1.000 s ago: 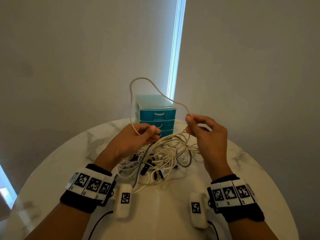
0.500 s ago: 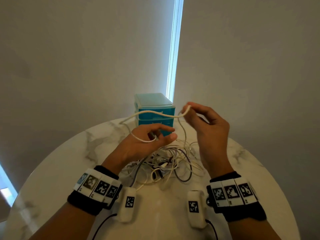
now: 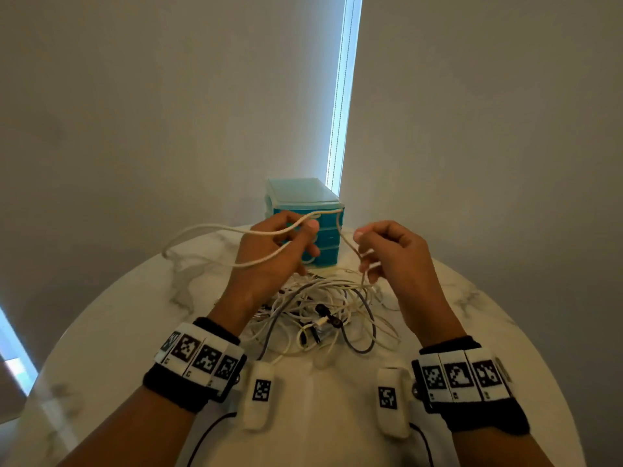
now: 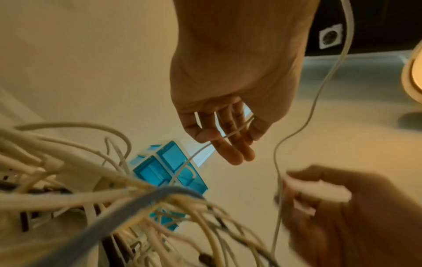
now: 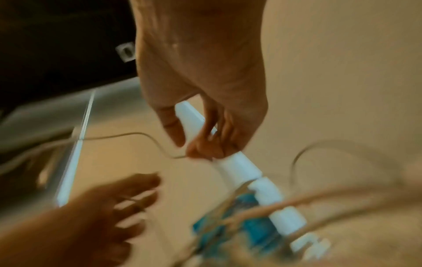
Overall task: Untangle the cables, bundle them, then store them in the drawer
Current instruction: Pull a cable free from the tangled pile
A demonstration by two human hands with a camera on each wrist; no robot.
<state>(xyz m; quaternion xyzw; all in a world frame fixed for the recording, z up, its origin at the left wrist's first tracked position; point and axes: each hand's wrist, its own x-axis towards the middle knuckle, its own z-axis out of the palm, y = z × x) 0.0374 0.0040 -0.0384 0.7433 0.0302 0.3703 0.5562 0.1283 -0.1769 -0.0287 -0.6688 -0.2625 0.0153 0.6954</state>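
Both hands are up over the pile, working one strand. The left hand [image 3: 279, 251] has a white cable [image 3: 209, 229] looped around it, the strand crossing the back of the hand and running over the fingers [image 4: 230, 144], which the left wrist view shows fairly straight, the cable lying across them with the thumb closing on it. The right hand [image 3: 394, 254] pinches the same cable between thumb and fingertips [image 5: 200, 150]; that view is blurred, so the exact grip is hard to read.

This looks like coiling: one cable is being wound around the left hand while the right feeds it. To do it well, I'd say the right hand should let the cable slide through a light pinch, not a hard one, so any twist runs out toward the free end. Each turn wants to land beside the last one on the left hand, even in size. If the strand snags, better to stop and lift the crossing loop than to tug.

Below the hands, the tangle of cables [image 3: 323, 311] lies on the marble table [image 3: 111, 332], white ones mixed with a grey one and dark plugs. Most of the job appears ahead. At the far edge stands the blue drawer unit [image 3: 303, 197], its drawers shut as far as can be seen.
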